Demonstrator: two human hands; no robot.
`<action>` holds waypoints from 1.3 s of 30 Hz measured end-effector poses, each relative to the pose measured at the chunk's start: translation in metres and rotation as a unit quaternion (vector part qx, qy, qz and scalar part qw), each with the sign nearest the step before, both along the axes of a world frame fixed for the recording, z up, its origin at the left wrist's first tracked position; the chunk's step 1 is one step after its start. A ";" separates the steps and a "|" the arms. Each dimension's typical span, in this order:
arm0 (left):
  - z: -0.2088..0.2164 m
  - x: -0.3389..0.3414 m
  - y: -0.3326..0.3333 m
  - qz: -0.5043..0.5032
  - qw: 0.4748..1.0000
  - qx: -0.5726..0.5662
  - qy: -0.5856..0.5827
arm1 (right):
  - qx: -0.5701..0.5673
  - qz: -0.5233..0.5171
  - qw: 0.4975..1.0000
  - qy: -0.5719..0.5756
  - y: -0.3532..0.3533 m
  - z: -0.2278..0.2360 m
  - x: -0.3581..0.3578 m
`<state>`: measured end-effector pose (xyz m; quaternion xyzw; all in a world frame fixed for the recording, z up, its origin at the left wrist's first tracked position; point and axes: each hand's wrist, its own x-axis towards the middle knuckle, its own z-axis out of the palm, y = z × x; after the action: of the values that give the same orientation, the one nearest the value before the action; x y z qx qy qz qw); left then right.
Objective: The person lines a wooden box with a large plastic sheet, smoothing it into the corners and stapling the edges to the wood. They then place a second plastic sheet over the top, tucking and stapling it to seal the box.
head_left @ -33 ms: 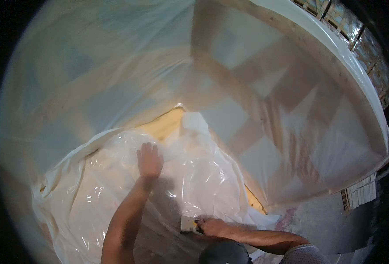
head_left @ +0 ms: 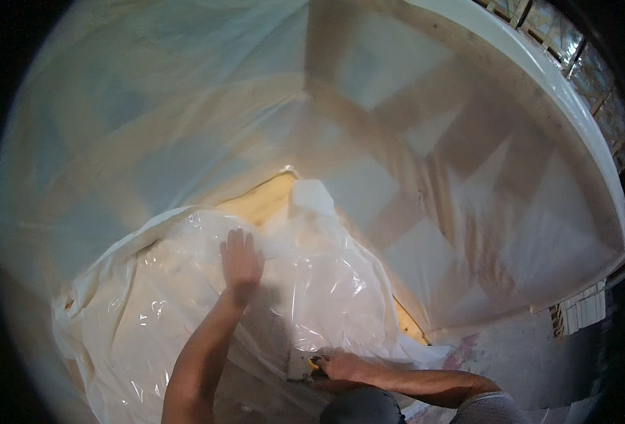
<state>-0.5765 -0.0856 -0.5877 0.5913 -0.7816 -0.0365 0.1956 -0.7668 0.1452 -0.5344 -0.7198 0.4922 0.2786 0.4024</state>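
Observation:
A sheet of clear, shiny plastic film [head_left: 340,283] lies wrinkled over a large pale load. My left hand [head_left: 242,261] rests flat on this film, fingers stretched out toward the pointed corner. Lower and to the right, my right hand [head_left: 340,369] is closed around a small black-and-yellow tool [head_left: 316,362]; its exact kind is hidden by my fingers. The tool is at a small pale square patch [head_left: 298,364] by the film's lower part. Yellow material [head_left: 266,200] shows through a gap at the film's upper edge.
Milky plastic sheeting [head_left: 185,127] covers a big surface beyond, with brown and pale blocks showing through. Wrapped pallets [head_left: 574,56] stand at the upper right. A stack of pale boards [head_left: 582,311] sits on the grey floor [head_left: 517,360]. A dark rounded shape [head_left: 362,408] is below my right forearm.
My right hand and its tool have shifted very slightly at the pale patch, which looks darker now. My left hand stays nearly in place.

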 end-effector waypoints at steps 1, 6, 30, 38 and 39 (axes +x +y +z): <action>-0.004 0.001 0.009 -0.032 0.997 -0.064 0.015 | -0.038 0.040 0.996 -0.068 0.001 -0.003 -0.003; -0.027 0.023 0.062 -0.069 0.996 -0.012 0.046 | -0.115 -0.100 0.978 -0.142 -0.042 0.017 -0.021; -0.053 -0.027 -0.001 0.014 0.993 0.115 0.031 | -0.732 -0.367 0.477 -0.320 -0.265 0.136 -0.070; -0.054 -0.026 -0.006 -0.005 0.999 0.015 0.036 | -0.615 -0.358 0.569 -0.411 -0.181 0.120 -0.006; -0.057 -0.026 -0.005 -0.010 0.999 -0.014 0.034 | -0.625 -0.286 0.560 -0.462 -0.169 0.111 0.010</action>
<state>-0.6025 -0.0901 -0.6445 0.5787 -0.7809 -0.0476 0.2305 -0.7570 -0.0243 -0.4233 -0.6423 0.4698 -0.6000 0.0825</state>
